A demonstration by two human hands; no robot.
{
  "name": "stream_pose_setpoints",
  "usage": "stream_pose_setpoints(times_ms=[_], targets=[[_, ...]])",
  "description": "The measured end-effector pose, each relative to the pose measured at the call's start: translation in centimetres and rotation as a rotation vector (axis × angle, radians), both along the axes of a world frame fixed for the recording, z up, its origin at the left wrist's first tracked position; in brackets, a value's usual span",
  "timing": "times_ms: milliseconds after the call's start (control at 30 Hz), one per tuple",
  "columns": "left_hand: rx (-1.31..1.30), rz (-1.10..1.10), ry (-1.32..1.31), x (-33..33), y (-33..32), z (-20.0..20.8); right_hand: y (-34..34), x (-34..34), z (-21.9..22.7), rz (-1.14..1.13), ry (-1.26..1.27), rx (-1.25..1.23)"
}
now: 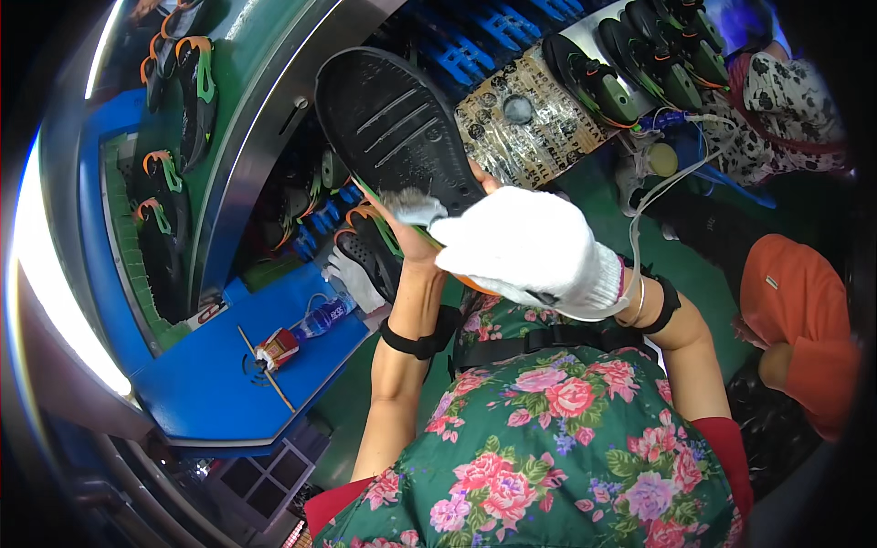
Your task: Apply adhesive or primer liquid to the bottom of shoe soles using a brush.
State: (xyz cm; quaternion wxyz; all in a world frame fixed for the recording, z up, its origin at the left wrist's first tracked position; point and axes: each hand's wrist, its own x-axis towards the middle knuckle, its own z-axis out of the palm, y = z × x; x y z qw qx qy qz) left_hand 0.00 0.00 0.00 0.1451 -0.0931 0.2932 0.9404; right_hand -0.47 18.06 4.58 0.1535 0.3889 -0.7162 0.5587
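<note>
- Along the left side, a green belt with a steel rim is carrying black shoes with orange and green trim.
- Down the lower middle, the wearer's green floral apron is filling the view.
- To its left, a blue table is standing below the belt.
- At the right edge, a co-worker's orange sleeve is showing.
- Toward the upper right, a row of shoes is lying beside a taped cardboard sheet.
- Near the upper middle, in front of the wearer, a black shoe is facing sole-up, its broad end pointing away.
- Over the shoe's near end, the right hand, in a white knitted glove, is gripping a brush; its fingers are closing around the handle, which the glove is mostly hiding.
- Under that same end, the bare left hand is cupping the shoe, fingers curling only as far as its width allows.
- On the table, a bluish bottle is lying beside a red packet.
- Between the hands, the brush is touching the sole with pale bristles.
</note>
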Motion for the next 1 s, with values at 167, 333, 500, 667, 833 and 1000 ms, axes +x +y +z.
stream_pose_setpoints(times_ms=[167, 333, 500, 667, 833, 1000], targets=[[0.065, 0.042, 0.102, -0.4, 0.8, 1.7, 2.1, -0.7, 1.1, 0.07, -0.167, -0.083], [0.043, 0.042, 0.084, -1.0, 0.3, 0.4, 1.1, 0.3, 0.7, 0.065, -0.036, -0.026], [0.098, 0.015, 0.258, -1.8, 0.0, 0.0, 1.3, 0.1, -0.1, 0.003, 0.053, -0.034], [0.101, 0.054, 0.271, -2.0, -0.6, -1.0, 1.3, 0.0, 0.2, 0.056, -0.137, -0.095], [0.083, 0.097, 0.316, -2.8, -0.4, 0.0, 1.2, 0.6, -0.3, 0.039, -0.056, -0.048], [0.029, 0.062, 0.383, -2.7, -0.9, 0.5, 1.8, 0.1, 0.0, 0.032, -0.353, -0.206]])
